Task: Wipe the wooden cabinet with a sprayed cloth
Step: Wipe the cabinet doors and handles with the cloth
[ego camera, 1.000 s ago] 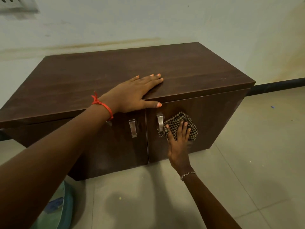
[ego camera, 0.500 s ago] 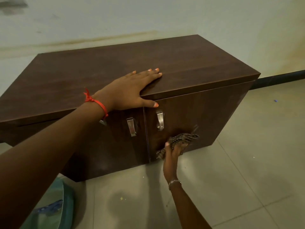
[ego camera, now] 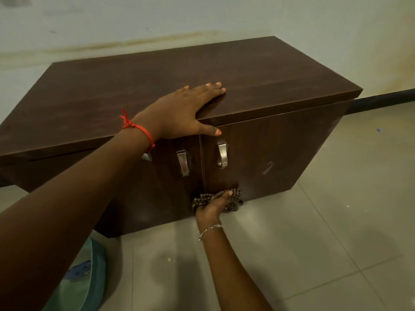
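A low dark wooden cabinet (ego camera: pixel 258 70) with two doors and metal handles (ego camera: pixel 222 154) stands on the tiled floor against the wall. My left hand (ego camera: pixel 182 111) lies flat on the front edge of its top, fingers straight, thumb over the edge. My right hand (ego camera: pixel 211 208) grips a bunched brown checked cloth (ego camera: pixel 234 202) against the bottom edge of the right door, close to the gap between the doors. A pale smear (ego camera: pixel 267 167) shows on the right door.
The wall (ego camera: pixel 202 16) runs right behind the cabinet, with a dark skirting (ego camera: pixel 386 101) at the right. Grey floor tiles (ego camera: pixel 325 243) spread in front and to the right. A teal object (ego camera: pixel 87 281) lies on the floor at the lower left.
My right hand slid the cloth down the right door, from beside the handle to the door's bottom edge, and bunched it up. My left hand stayed on the cabinet top.
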